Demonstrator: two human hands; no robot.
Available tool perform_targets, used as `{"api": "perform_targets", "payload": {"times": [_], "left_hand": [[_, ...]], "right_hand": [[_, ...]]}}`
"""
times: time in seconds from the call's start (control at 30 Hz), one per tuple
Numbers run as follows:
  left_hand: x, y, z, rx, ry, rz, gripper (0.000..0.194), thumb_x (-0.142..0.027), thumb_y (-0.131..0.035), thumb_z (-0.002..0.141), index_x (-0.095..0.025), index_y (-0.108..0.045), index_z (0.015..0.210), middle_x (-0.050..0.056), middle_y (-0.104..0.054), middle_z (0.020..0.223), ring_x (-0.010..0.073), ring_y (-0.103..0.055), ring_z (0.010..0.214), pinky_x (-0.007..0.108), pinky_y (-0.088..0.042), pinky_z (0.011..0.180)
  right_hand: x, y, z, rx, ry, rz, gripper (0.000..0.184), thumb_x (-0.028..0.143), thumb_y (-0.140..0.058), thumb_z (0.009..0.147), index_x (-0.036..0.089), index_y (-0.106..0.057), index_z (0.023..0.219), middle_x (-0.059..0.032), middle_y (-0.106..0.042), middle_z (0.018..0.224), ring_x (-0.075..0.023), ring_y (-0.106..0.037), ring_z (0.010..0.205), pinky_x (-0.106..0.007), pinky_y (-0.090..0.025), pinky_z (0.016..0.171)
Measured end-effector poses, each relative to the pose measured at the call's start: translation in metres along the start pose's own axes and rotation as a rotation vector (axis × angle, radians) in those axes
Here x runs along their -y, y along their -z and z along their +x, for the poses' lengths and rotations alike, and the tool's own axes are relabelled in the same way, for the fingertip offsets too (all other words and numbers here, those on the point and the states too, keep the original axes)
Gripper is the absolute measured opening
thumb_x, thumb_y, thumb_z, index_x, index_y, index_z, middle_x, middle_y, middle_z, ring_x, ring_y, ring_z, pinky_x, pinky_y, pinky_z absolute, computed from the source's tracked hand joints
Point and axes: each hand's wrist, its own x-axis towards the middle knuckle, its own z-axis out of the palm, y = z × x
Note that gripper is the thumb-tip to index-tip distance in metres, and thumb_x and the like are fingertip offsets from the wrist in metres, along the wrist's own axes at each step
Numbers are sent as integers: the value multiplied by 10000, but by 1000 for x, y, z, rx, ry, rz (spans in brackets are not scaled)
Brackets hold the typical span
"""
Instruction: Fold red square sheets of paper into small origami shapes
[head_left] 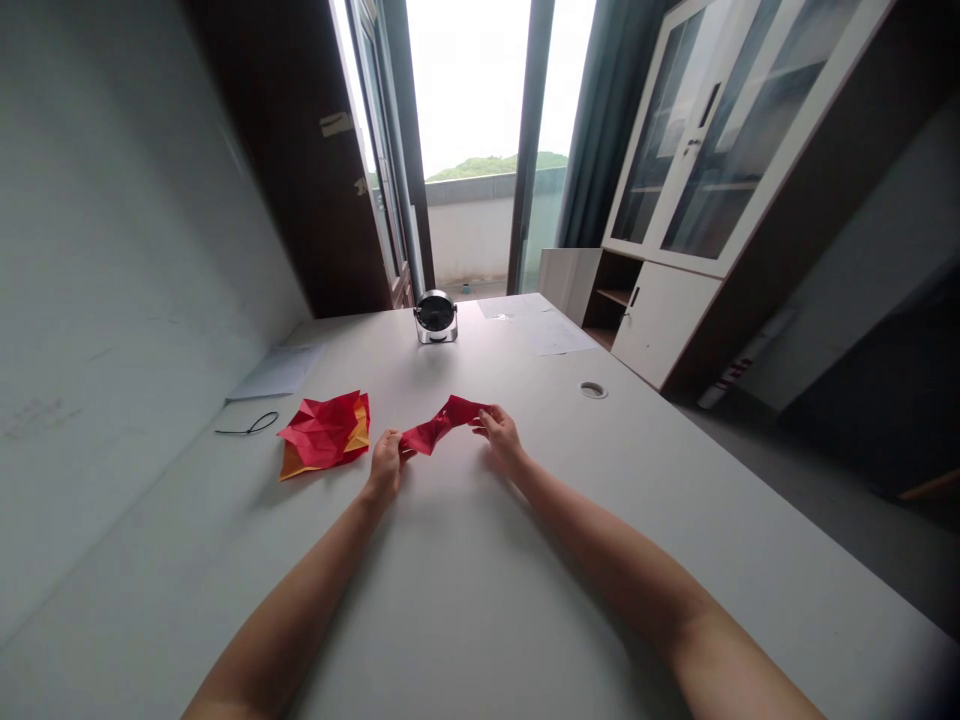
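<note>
A piece of folded red paper (444, 420) is stretched between my two hands, a little above the white table. My left hand (386, 462) pinches its left end, and my right hand (498, 430) pinches the right end. The paper looks creased and twisted in the middle; its underside is hidden. Left of my left hand lies a loose pile of crumpled red paper sheets (321, 432), with orange-yellow paper (360, 428) showing at its right and lower edges.
The white table (480, 600) meets a wall on the left. A black cable tie (251, 426) and white papers (276, 372) lie there. A round metal-framed device (436, 317) stands toward the far edge. More sheets (562, 336) and a cable hole (592, 390) are on the right.
</note>
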Motion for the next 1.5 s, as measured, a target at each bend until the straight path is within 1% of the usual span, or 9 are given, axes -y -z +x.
{"api": "perform_targets", "payload": {"times": [0.23,0.33,0.47,0.57,0.77,0.93,1.13,1.3,1.5], "left_hand": [[-2,2,-4,-41,-169,448,204,-380,-567,810,-200,-519,727,-15,-551,677,145,-550,635,270,-464,655],[-7,0,-12,-26,-280,687,120,-319,-593,810,-201,-590,834,30,-637,832,189,-603,774,298,-457,716],[-15,-10,-24,53,-415,788,183,-319,-550,874,-203,-626,993,85,-655,1022,234,-611,950,340,-459,789],[-17,-16,-27,97,-413,744,236,-385,-554,897,-203,-635,1023,91,-669,1028,239,-622,941,348,-462,802],[-14,-20,-27,238,-188,469,345,-492,-606,867,-183,-657,1012,68,-712,889,205,-649,782,295,-468,736],[-15,-22,-28,337,-209,474,344,-473,-565,890,-163,-685,976,62,-713,891,195,-625,806,276,-455,747],[-9,-20,-25,285,-210,511,298,-413,-531,896,-158,-676,849,28,-661,750,153,-563,673,244,-417,638],[-5,-23,-25,315,-101,293,302,-439,-619,851,-140,-655,870,25,-642,724,126,-554,619,228,-415,594],[-11,-26,-29,320,20,77,352,-455,-715,800,-145,-648,952,30,-662,782,105,-564,621,213,-426,587]], "right_hand": [[2,-3,-2,17,-60,152,336,481,-689,787,210,-536,912,-18,-689,836,-169,-701,669,-267,-517,600],[6,-8,-7,82,-69,158,324,466,-690,791,211,-534,915,-12,-693,795,-179,-705,650,-285,-522,606],[10,-17,-17,198,-69,132,314,464,-683,804,201,-552,916,-18,-703,764,-186,-708,660,-305,-525,641],[13,-21,-23,266,-78,142,303,463,-674,825,196,-555,905,-23,-709,742,-192,-711,684,-321,-524,676],[18,-22,-28,355,-117,204,308,468,-679,836,195,-566,924,-40,-725,783,-196,-711,726,-335,-519,710],[17,-25,-31,393,-131,198,299,452,-693,831,193,-584,933,-39,-726,815,-180,-706,746,-314,-510,715],[13,-24,-29,399,-117,189,288,452,-673,848,192,-584,933,-47,-729,790,-186,-705,721,-328,-516,713],[13,-26,-33,431,-136,186,321,493,-668,846,192,-577,913,-15,-684,674,-176,-680,632,-331,-530,671],[12,-30,-37,431,-205,211,356,510,-676,838,191,-556,944,-29,-697,711,-184,-691,644,-341,-549,672]]}}
